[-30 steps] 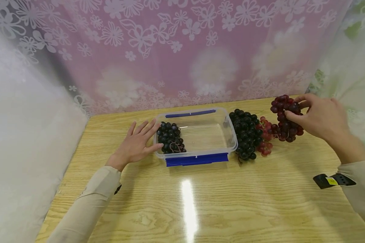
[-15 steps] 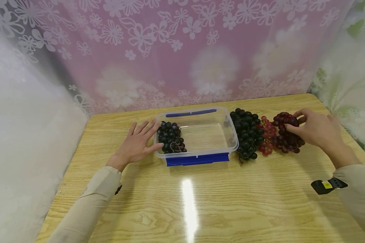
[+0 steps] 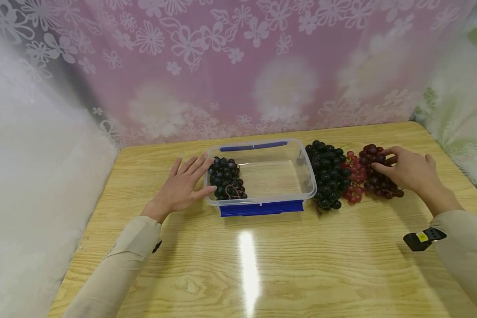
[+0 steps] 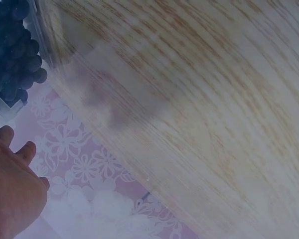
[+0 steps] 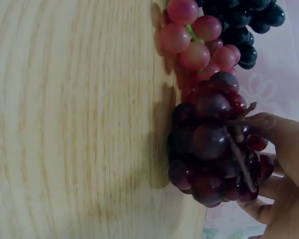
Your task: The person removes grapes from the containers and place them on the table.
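My left hand [image 3: 175,190] is spread with straight fingers, its fingertips and thumb at the left rim of a clear plastic food container [image 3: 270,195] with blue side clips. A bunch of black grapes [image 3: 224,174] lies inside, at the container's left end. At the right, my right hand [image 3: 409,170] pinches a bunch of dark red grapes [image 3: 375,185] between thumb and fingers, low at the table. In the right wrist view its brown stem [image 5: 239,154] shows, with the fingers curled behind the berries.
Right of the container lies a larger bunch of black grapes [image 3: 327,176]. Pinkish-red grapes [image 3: 353,194] sit between it and the dark red bunch. All stand on a wood-grain table [image 3: 183,265], with a pink floral curtain [image 3: 222,88] behind its back edge.
My right hand has lowered the dark red grapes from a raised position down beside the pinkish-red ones. My left hand has stayed at the container's left rim.
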The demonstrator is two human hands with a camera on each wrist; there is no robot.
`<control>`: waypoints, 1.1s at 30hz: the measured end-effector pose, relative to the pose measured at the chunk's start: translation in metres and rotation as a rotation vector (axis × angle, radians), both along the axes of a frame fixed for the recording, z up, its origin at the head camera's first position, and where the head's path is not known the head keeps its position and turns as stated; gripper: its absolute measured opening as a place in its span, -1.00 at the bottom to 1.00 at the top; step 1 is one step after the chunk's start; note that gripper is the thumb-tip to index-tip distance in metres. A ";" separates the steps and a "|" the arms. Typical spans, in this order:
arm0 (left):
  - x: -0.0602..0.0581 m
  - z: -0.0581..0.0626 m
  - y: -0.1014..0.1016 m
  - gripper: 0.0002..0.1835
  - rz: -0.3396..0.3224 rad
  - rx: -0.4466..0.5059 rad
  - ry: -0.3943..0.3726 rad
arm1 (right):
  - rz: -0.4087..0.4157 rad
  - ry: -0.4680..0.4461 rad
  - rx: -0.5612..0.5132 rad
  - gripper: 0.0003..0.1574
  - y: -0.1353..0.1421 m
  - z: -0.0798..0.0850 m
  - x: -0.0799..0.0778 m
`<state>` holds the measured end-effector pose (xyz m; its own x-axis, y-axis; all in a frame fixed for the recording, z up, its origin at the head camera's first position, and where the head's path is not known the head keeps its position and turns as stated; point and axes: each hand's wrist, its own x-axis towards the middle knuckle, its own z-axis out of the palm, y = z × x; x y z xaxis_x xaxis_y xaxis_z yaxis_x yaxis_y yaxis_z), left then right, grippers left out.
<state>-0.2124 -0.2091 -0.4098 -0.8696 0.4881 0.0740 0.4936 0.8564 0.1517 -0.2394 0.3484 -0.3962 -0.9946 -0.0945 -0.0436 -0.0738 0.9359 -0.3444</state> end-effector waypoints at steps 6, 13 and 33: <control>-0.001 0.001 0.000 -0.16 0.005 0.012 0.009 | 0.014 -0.066 0.032 -0.06 0.004 0.000 -0.009; -0.001 0.002 0.000 -0.16 0.002 0.019 0.003 | 0.053 -0.178 0.130 0.03 0.004 0.006 -0.012; 0.000 0.001 0.000 -0.17 -0.009 0.008 0.007 | 0.019 -0.210 0.071 0.04 0.006 0.002 -0.006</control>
<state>-0.2124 -0.2091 -0.4090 -0.8645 0.4956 0.0838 0.5026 0.8504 0.1554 -0.2455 0.3542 -0.3938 -0.9611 -0.1025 -0.2564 -0.0255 0.9576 -0.2871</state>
